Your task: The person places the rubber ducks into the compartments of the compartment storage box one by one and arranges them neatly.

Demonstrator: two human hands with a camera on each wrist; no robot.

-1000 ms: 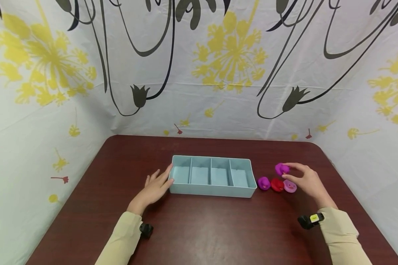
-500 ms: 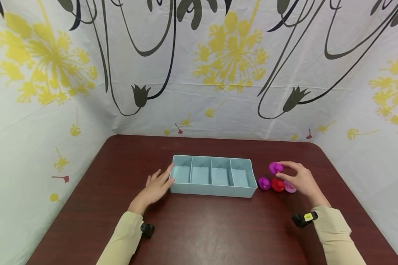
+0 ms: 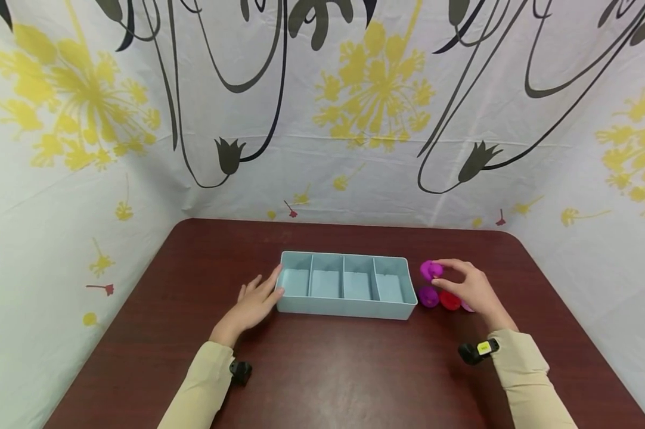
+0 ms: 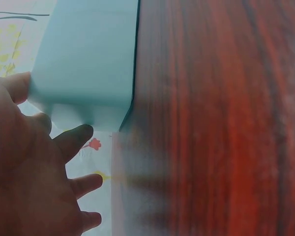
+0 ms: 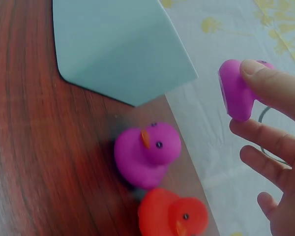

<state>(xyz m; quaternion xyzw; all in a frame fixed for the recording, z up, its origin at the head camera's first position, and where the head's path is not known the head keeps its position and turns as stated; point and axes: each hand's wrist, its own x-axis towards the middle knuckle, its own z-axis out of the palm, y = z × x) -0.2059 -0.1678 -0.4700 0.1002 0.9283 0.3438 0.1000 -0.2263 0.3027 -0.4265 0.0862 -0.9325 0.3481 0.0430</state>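
A purple rubber duck (image 3: 428,270) is pinched between the thumb and fingers of my right hand (image 3: 471,290), lifted above the table just right of the box. Below it, a second purple rubber duck (image 5: 148,155) sits near the box's right end. Beside that one is a red rubber duck (image 5: 169,212). A pink duck (image 3: 467,306) is mostly hidden behind my right hand in the head view. My left hand (image 3: 248,313) touches the left end of the light blue box (image 3: 344,307), fingers spread and fairly straight.
The box has several compartments in a row, split by thin dividers (image 3: 343,277), and no duck lies in them. The dark reddish-brown table (image 3: 333,369) reaches back to a white patterned cloth (image 3: 312,119). Each wrist wears a small black camera (image 3: 241,373).
My right hand has carried the pinched purple duck leftward, toward the box, passing over the row of ducks. The left hand stays against the box, which has not visibly shifted on the table.
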